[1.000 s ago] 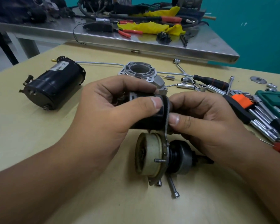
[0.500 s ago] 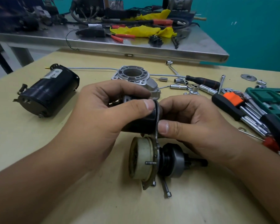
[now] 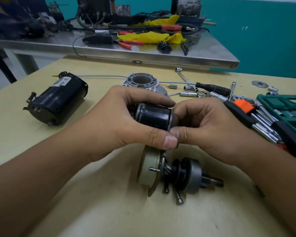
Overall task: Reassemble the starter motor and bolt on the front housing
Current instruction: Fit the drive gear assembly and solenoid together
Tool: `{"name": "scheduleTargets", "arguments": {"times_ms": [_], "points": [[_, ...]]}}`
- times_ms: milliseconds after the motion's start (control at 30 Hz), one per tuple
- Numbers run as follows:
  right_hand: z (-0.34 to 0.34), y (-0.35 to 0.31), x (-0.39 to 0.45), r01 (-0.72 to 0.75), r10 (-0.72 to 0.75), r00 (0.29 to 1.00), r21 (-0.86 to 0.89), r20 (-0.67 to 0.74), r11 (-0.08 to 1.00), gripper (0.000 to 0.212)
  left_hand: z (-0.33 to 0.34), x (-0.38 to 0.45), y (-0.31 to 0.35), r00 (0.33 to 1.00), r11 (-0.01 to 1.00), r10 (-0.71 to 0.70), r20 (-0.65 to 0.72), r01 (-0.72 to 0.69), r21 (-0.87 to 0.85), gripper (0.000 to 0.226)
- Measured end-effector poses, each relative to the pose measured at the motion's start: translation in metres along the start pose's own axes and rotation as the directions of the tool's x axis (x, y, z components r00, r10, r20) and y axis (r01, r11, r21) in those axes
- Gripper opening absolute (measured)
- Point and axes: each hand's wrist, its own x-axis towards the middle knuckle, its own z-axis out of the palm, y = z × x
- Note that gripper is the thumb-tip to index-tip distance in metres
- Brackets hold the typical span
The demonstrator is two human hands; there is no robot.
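Note:
My left hand [image 3: 126, 120] grips a black solenoid cylinder [image 3: 152, 116] from above and below. My right hand [image 3: 205, 125] pinches the right end of that cylinder, where a thin metal plate meets it. Below it, joined by the plate, hangs the cream-coloured gear housing [image 3: 149, 168] with the pinion drive and shaft [image 3: 193, 177] pointing right, just over the table. Two bolts [image 3: 179, 197] stick down from the plate. The black motor body [image 3: 58, 101] lies on the table at the left. The grey aluminium front housing [image 3: 142, 81] sits behind my hands.
Sockets, a black-handled driver [image 3: 212, 88] and loose wrenches lie at the right, beside a green socket case [image 3: 284, 106]. A washer [image 3: 260, 83] rests far right. A steel bench [image 3: 143, 52] with cables, red pliers and yellow cloth stands behind the wooden table [image 3: 41, 151].
The assembly has been turned so more of the solenoid's side shows. My left thumb slid down to its lower right edge, and my right fingers curled tighter at its end.

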Motion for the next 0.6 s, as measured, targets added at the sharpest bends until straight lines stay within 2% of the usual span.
{"name": "scheduleTargets", "arguments": {"times_ms": [133,267,500,600], "points": [[-0.0019,0.0017,-0.0005,-0.004,0.004,1.000,0.014,-0.020,1.000,0.026,0.0008,0.0045,0.0006,0.999,0.997,-0.013,0.040,0.015,-0.069,0.060],[-0.0002,0.0032,0.0000,-0.045,0.045,0.999,0.063,0.000,0.997,0.028,-0.0005,0.0059,-0.0009,0.999,0.994,-0.042,0.021,0.044,-0.099,0.058],[0.0020,0.0033,-0.0012,-0.074,0.073,0.997,0.139,0.008,0.987,0.017,-0.0048,0.0058,-0.0053,0.997,0.985,-0.074,0.002,0.074,-0.154,0.058],[0.0042,0.0001,-0.0018,-0.093,0.094,0.995,0.046,-0.033,0.995,0.010,-0.0064,0.0060,-0.0090,0.996,0.971,-0.089,-0.003,0.086,-0.224,0.053]]}}
